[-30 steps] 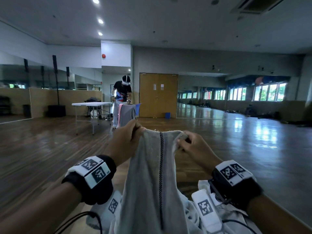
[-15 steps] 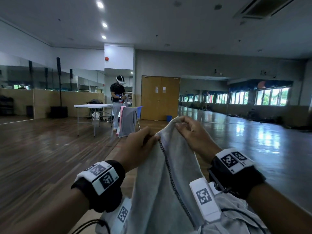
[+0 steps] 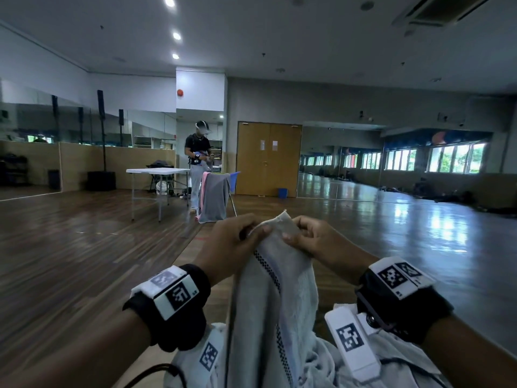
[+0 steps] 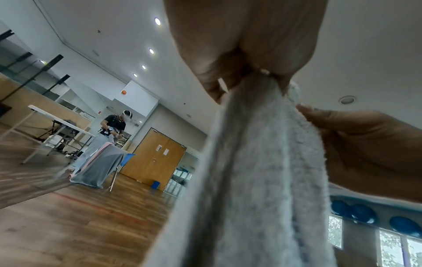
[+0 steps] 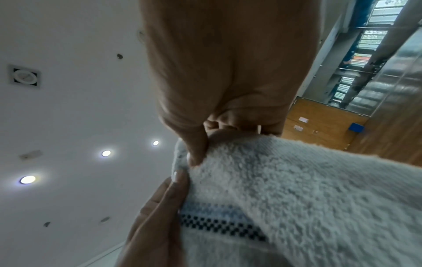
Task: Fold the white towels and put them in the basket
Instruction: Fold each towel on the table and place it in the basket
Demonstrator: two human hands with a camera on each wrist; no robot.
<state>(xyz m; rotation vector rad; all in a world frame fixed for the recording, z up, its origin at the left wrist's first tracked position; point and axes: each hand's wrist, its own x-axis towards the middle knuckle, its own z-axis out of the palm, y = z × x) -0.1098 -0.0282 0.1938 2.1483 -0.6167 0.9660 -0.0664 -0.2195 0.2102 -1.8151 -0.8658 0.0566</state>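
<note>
I hold a white towel [image 3: 277,298] with a dark checkered stripe up in front of me, its length hanging down toward my lap. My left hand [image 3: 237,242] pinches the top edge on the left, and my right hand [image 3: 310,239] pinches it right beside, the two almost touching. In the left wrist view the towel [image 4: 258,171] drops from my left hand [image 4: 242,68], with the right hand [image 4: 365,142] alongside. The right wrist view shows the towel [image 5: 308,195] gripped by my right hand [image 5: 219,126]. More white cloth [image 3: 391,359] is heaped below. No basket is in view.
Ahead, another person [image 3: 199,163] stands by a white folding table [image 3: 156,171] and a chair draped with grey and pink cloth [image 3: 214,197]. Wooden double doors [image 3: 268,159] are at the back, with a small blue bin [image 3: 282,193]. Glossy wooden floor spreads all around.
My hands, apart along the towel's top edge a second ago, have come together, bringing the two corners side by side. The head view has tilted slightly up.
</note>
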